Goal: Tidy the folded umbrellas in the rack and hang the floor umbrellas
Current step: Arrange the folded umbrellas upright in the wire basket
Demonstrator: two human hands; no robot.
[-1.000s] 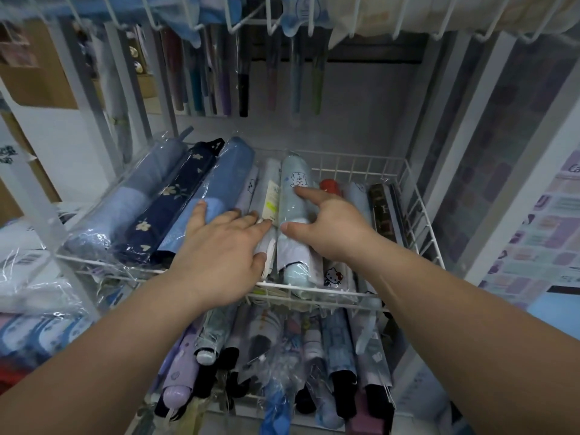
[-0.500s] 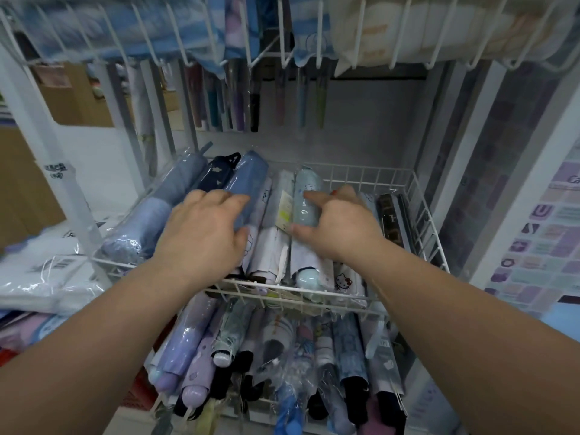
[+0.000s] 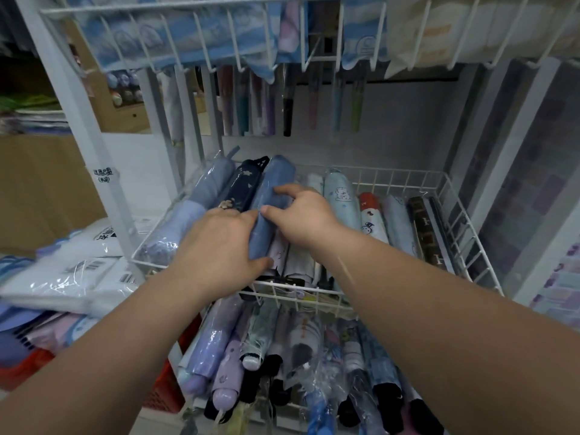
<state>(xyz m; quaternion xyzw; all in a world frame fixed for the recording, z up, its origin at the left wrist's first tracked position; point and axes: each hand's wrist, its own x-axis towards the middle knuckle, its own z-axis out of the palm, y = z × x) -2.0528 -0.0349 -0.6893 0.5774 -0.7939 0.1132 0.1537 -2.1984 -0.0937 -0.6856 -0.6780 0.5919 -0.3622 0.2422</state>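
Observation:
A white wire basket (image 3: 452, 233) on the rack holds a row of folded umbrellas in clear sleeves. My left hand (image 3: 216, 246) and my right hand (image 3: 301, 215) both grip a plain blue folded umbrella (image 3: 273, 186) from either side, left of the basket's middle. Next to it on the left lie a navy flowered umbrella (image 3: 241, 186) and a pale blue umbrella (image 3: 201, 202). To the right lie a light blue bear-print umbrella (image 3: 340, 196), a red-and-white cat-print one (image 3: 370, 215) and a dark brown patterned one (image 3: 422, 227).
A lower basket (image 3: 282, 356) is packed with more folded umbrellas. An upper wire shelf (image 3: 219, 32) hangs overhead, and long umbrellas (image 3: 288, 102) hang behind. Bagged goods (image 3: 72, 271) pile at the left over a red crate (image 3: 166, 390). A wall stands at the right.
Both hands moved left from the light blue and white umbrellas onto the plain blue one, and my right hand now grips it. My view rose slightly.

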